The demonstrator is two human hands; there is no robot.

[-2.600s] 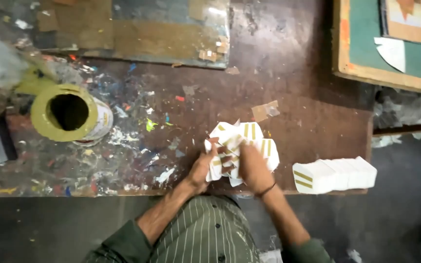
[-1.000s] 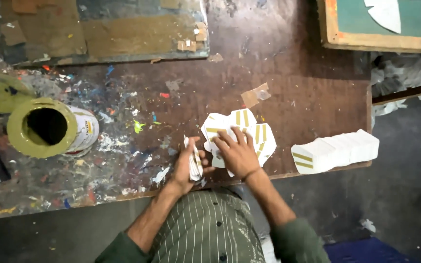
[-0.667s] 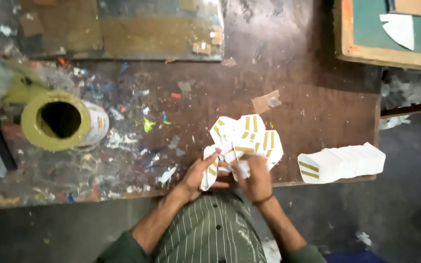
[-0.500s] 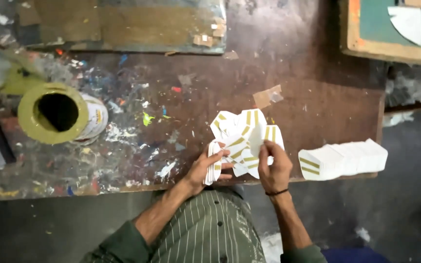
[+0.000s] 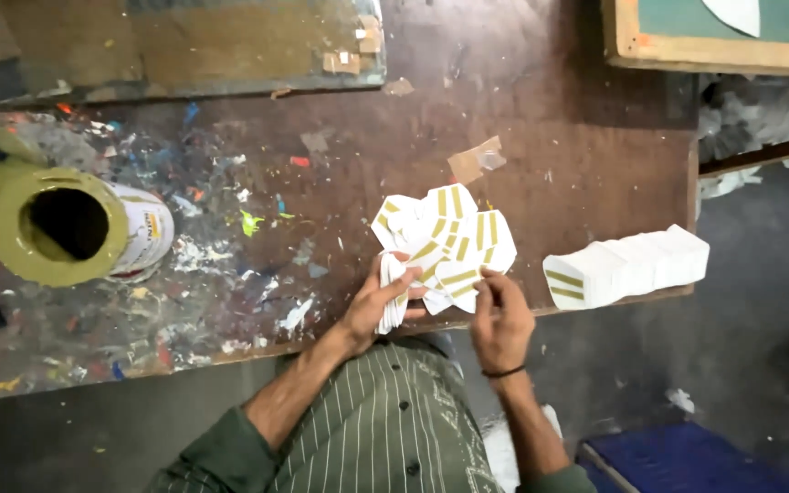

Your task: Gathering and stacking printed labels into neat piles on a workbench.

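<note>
Surface [image 5: 559, 119] of dark brown wood, worn, left part thick with dried paint splatter in many colours; near edge runs across the view, slightly tilted. Grey floor below and at right, a blue mat [image 5: 687, 456] at lower right. Flat dirty board [image 5: 184, 46] lies along the far left edge. Framed panel [image 5: 714, 36] with wooden rim and green face sits at far right corner. Yellow-rimmed paint can [image 5: 75, 228] lies on its side at left, mouth toward the camera. Row of white cards [image 5: 627, 267] with gold stripes rests at the right near edge, long axis running left-right, slightly up to the right, well apart from the hands. Fanned cards [image 5: 445, 237], white with gold stripes, spread on the surface just beyond the hands, fan opening away from the person, stripes mostly pointing away and right. Left hand [image 5: 381, 306] has fingers curled closed around a small upright stack [image 5: 393, 297] of the same cards. Right hand [image 5: 499, 315] pinches the near edge of a fanned card between thumb and fingertips. Small tape scrap [image 5: 475, 162] lies beyond the fan.
</note>
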